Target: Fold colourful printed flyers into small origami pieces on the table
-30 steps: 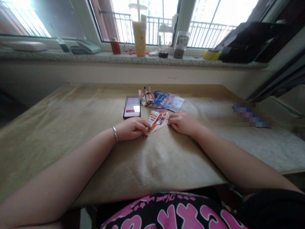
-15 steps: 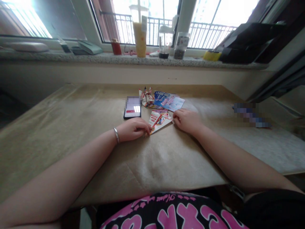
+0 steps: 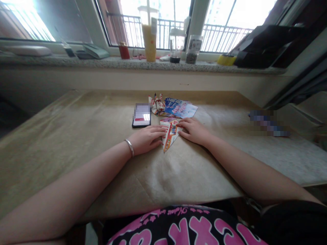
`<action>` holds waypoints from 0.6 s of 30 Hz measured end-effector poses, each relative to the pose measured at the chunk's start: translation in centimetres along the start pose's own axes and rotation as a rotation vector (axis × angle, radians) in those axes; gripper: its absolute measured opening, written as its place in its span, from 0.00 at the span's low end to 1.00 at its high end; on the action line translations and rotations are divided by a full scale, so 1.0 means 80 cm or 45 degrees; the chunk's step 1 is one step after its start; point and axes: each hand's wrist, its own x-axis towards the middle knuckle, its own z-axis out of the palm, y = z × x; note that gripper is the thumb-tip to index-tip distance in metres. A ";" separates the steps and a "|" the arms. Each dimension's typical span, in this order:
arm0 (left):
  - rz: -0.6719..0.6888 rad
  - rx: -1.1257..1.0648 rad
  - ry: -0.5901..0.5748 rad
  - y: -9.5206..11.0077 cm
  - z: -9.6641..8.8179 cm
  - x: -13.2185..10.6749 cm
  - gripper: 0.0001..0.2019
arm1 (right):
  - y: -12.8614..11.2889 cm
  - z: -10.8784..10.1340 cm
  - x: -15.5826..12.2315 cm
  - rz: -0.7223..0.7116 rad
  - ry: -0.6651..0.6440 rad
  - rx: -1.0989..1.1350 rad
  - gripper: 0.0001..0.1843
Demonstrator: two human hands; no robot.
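A folded printed paper, red, white and orange, lies on the table between my hands with a sharp corner pointing toward me. My left hand, with a silver bangle at the wrist, rests with fingers stretched flat on the paper's left edge. On the right edge lie the spread fingers of my right hand. Just beyond are a crumpled or folded paper piece with red and white print and a fan of blue leaflets. Left of these sits a phone with its screen lit.
A beige cover lies over the table. At the right is a blurred blue packet-like item. Along the windowsill stand a tall yellow drink cup, a red jar, clear containers and a black bag-like object.
The paper's near corner now points toward me, and its white flap is folded over or turned out of sight. Both hands have gone from pinching its corners to lying flatter on it.
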 end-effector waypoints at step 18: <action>0.024 0.207 -0.081 -0.001 -0.003 0.001 0.18 | 0.007 -0.006 0.001 0.285 0.126 0.664 0.21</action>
